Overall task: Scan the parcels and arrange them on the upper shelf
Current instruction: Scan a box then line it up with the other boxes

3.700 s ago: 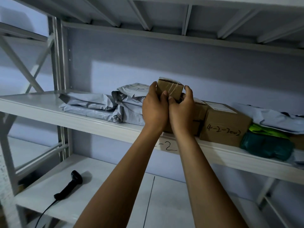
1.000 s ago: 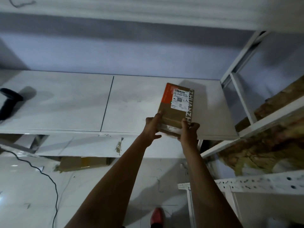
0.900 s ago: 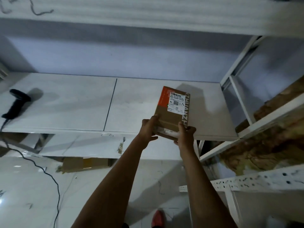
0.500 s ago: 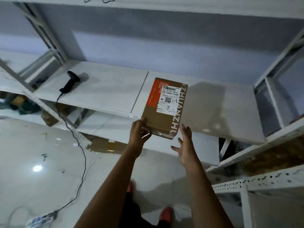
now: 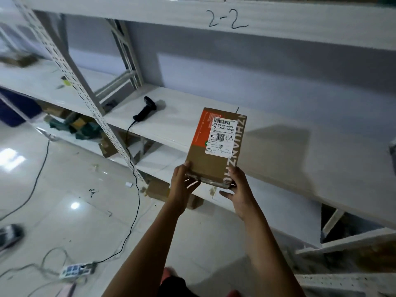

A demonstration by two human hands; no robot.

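A flat brown cardboard parcel [image 5: 214,155] with an orange panel and a white barcode label is held up in front of the middle shelf [image 5: 300,159], label facing me. My left hand [image 5: 183,185] grips its lower left corner. My right hand [image 5: 241,189] holds its lower right corner, fingers along the side and thumb out underneath. A black handheld scanner [image 5: 145,109] lies on the middle shelf to the left of the parcel, its cable hanging to the floor. The upper shelf's front edge [image 5: 278,16], marked "2-2", runs across the top; its surface is hidden.
A perforated white upright [image 5: 70,67] stands at the left. Cardboard boxes [image 5: 158,190] and green packets [image 5: 83,129] sit low under the shelves. A power strip [image 5: 75,270] and cables lie on the glossy floor. Another rack [image 5: 342,245] stands at the lower right.
My view has swung left and up, so the scanner and the "2-2" edge are now in sight. My right hand, loose half a second ago, is back on the parcel's lower right corner.
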